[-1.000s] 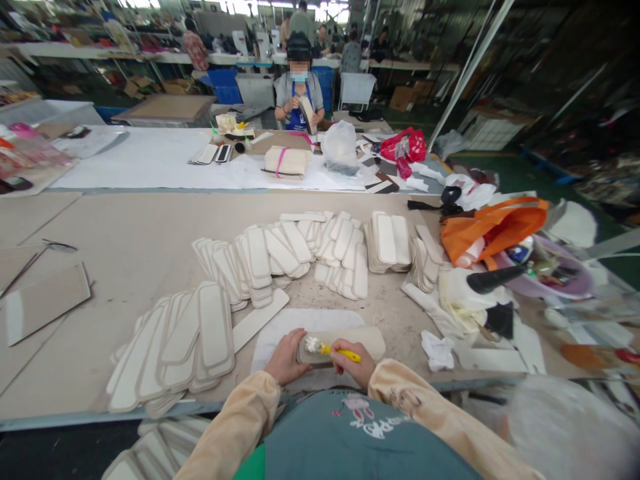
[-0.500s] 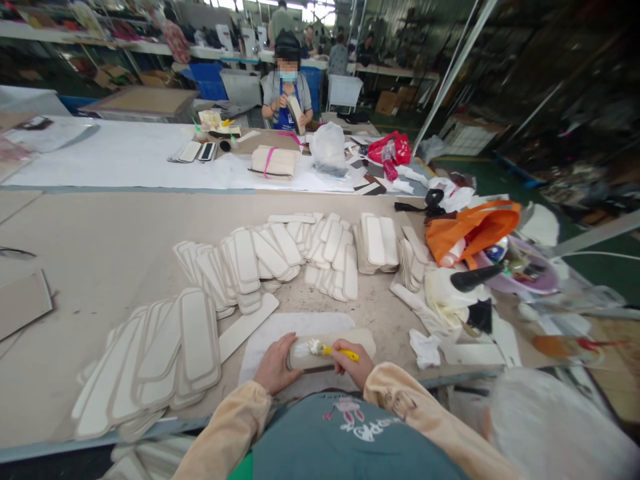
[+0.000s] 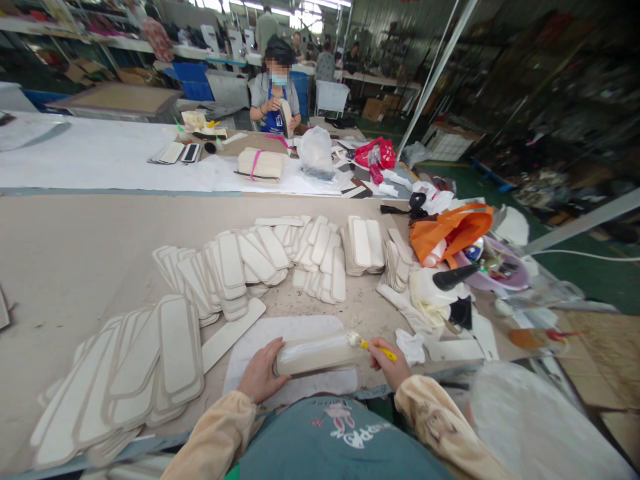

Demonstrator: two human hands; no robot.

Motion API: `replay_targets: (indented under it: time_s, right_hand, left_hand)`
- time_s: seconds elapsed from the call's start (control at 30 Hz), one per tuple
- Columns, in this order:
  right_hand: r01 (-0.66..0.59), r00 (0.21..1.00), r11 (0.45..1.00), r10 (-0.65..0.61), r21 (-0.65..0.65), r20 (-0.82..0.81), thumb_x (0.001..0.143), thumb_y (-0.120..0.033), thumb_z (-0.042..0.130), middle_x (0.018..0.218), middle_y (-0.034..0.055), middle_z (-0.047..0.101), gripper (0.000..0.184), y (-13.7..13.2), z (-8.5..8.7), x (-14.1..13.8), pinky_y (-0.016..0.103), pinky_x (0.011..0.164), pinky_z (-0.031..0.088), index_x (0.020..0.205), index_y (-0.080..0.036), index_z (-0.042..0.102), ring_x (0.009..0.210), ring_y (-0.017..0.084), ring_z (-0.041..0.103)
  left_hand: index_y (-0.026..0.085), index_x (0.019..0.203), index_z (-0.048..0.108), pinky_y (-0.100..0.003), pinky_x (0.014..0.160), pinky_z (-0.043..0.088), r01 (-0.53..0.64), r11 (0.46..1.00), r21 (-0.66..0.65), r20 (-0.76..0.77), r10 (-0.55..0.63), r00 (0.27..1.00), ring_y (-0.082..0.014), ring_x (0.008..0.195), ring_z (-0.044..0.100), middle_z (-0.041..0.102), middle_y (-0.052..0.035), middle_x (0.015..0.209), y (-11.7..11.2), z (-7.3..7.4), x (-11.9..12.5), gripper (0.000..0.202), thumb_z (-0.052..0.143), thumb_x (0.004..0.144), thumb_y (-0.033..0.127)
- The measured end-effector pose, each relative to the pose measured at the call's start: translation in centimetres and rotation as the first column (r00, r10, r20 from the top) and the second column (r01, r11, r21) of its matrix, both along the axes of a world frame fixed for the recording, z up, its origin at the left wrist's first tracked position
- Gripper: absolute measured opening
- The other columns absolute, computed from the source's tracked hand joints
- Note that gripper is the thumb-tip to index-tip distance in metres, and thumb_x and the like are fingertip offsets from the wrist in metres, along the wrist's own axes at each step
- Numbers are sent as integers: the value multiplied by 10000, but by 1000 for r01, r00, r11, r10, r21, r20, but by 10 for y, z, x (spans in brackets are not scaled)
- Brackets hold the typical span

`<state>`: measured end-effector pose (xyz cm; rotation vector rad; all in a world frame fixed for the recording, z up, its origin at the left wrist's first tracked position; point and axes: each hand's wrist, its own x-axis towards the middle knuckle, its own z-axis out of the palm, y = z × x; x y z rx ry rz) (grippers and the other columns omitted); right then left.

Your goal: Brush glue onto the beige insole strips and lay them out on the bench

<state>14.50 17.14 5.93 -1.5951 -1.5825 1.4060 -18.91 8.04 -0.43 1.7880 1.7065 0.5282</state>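
The right hand (image 3: 393,363) grips a yellow brush (image 3: 385,351), its white-coated bristles at the right end of a pale panel (image 3: 315,357). The left hand (image 3: 263,372) pinches the panel's left end between thumb and fingers. The panel lies on a white sheet (image 3: 240,357) at the table's near edge, beyond which stand overlapping piles of similar pieces (image 3: 230,263).
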Motion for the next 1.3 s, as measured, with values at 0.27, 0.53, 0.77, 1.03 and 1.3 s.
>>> replay_targets:
  time_s: [0.27, 0.53, 0.77, 1.03, 1.3]
  right_hand:
    - [-227, 955, 973, 213, -46, -205, 848, -468, 508, 539, -15, 567, 305, -17, 21, -54, 231, 519, 449, 722, -193, 552, 500, 119, 520]
    - [-457, 842, 877, 372, -150, -392, 825, -412, 559, 552, -28, 579, 247, -28, -8, -114, 213, 539, 467, 750, -176, 563, 503, 99, 525]
    - [-447, 874, 885, 401, -131, -275, 830, -359, 539, 527, -37, 559, 208, -27, -3, -98, 195, 526, 439, 731, -179, 568, 496, 92, 515]
    - [-293, 946, 949, 270, -119, -177, 809, -458, 535, 520, -25, 562, 293, -24, -3, -36, 211, 504, 434, 707, -184, 557, 475, 102, 503]
    - [-129, 987, 986, 117, -102, -113, 811, -485, 526, 516, -26, 535, 311, -15, -3, 14, 233, 492, 419, 696, -197, 548, 486, 116, 497]
  left_hand:
    - [156, 1271, 414, -454, 1053, 349, -6, 1000, 5, -3, 6, 1000, -283, 1249, 430, 438, -167, 1369, 0, 2, 1, 734, 697, 605, 277]
    - [164, 1285, 409, -439, 1069, 341, 14, 1000, -28, -1, -14, 1000, -267, 1268, 415, 437, -160, 1373, 0, 9, 1, 725, 679, 619, 270]
    - [178, 1289, 417, -436, 1062, 354, -19, 999, -36, 5, 19, 1000, -271, 1261, 425, 441, -145, 1377, -1, 8, 2, 736, 687, 611, 273]
    - [214, 1298, 416, -435, 1054, 369, -23, 1000, -11, -11, 23, 1000, -258, 1250, 443, 450, -109, 1384, -2, 4, 0, 700, 670, 650, 288]
    - [191, 1309, 410, -422, 1052, 377, -1, 1000, 22, -30, 1, 1000, -257, 1248, 446, 456, -114, 1379, -3, -3, -3, 696, 657, 669, 305]
